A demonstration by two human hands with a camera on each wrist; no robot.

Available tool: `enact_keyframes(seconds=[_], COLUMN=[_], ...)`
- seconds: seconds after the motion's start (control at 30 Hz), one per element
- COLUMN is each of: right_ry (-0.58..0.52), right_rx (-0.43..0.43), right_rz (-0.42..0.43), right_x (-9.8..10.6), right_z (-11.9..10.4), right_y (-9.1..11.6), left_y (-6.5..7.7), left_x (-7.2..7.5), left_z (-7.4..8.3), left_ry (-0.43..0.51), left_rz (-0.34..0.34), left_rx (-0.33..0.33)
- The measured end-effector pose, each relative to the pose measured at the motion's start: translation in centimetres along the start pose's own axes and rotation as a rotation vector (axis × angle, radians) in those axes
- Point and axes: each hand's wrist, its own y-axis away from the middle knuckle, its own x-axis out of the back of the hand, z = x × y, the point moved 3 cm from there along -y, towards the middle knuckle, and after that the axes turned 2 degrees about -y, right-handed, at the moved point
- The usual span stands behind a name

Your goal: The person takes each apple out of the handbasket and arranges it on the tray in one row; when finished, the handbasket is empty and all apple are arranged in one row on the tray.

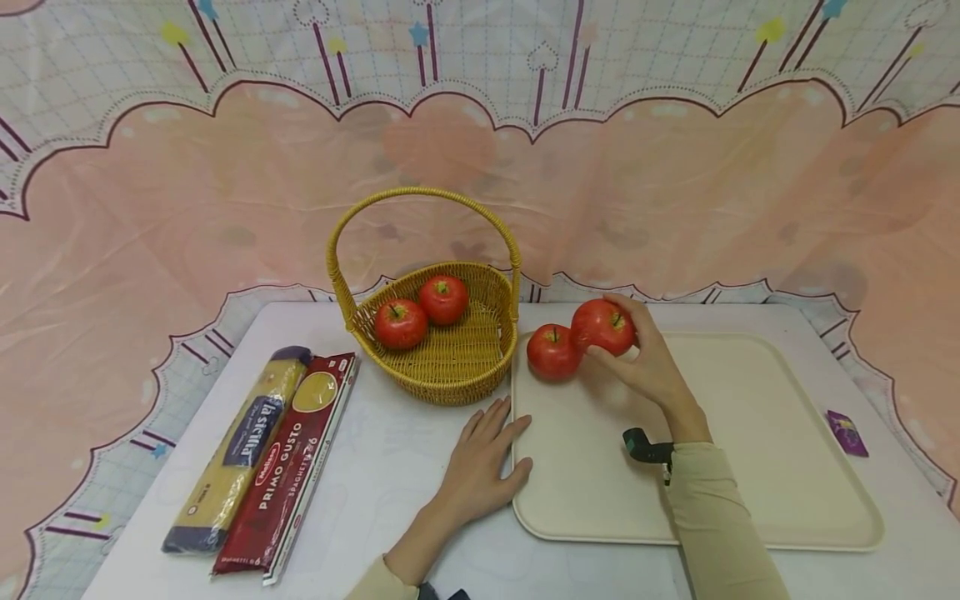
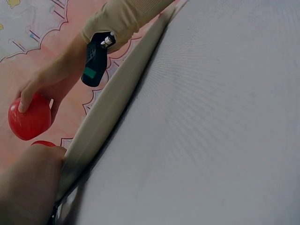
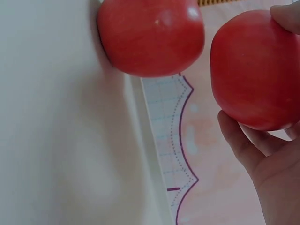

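Note:
In the head view my right hand (image 1: 648, 358) grips a red apple (image 1: 600, 327) between thumb and fingers, held up over the left back part of the beige tray (image 1: 750, 433). A second apple (image 1: 553, 352) sits on the tray just left of it; the right wrist view shows the held apple (image 3: 258, 70) raised off the tray beside that other apple (image 3: 152, 35). My left hand (image 1: 480, 467) lies flat with fingers spread, its fingertips at the tray's left edge. Behind it stands a yellow wicker basket (image 1: 442, 392) with two apples (image 1: 401, 323) inside.
Two spaghetti packs, one yellow and blue (image 1: 247, 442) and one red (image 1: 292, 467), lie side by side on the left of the white table (image 1: 397, 467). The basket's tall handle (image 1: 420, 192) arches over its opening. A small purple packet (image 1: 847, 433) lies right of the tray.

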Motion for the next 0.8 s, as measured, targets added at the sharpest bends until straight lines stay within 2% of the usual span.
enact_keyframes(seconds=[0.43,0.8], right_ry=[0.032,0.03], right_rx=[-0.028,-0.126], right_rz=[0.003,-0.032], right_x=[0.4,0.5], right_z=[1.4,2.3], right_y=[0.3,0.4], left_y=[0.0,-0.1], left_x=[0.2,0.2], left_z=[0.1,0.0], left_ry=[0.001,0.009], left_rz=[-0.007,-0.011], left_rx=[0.003,0.002])
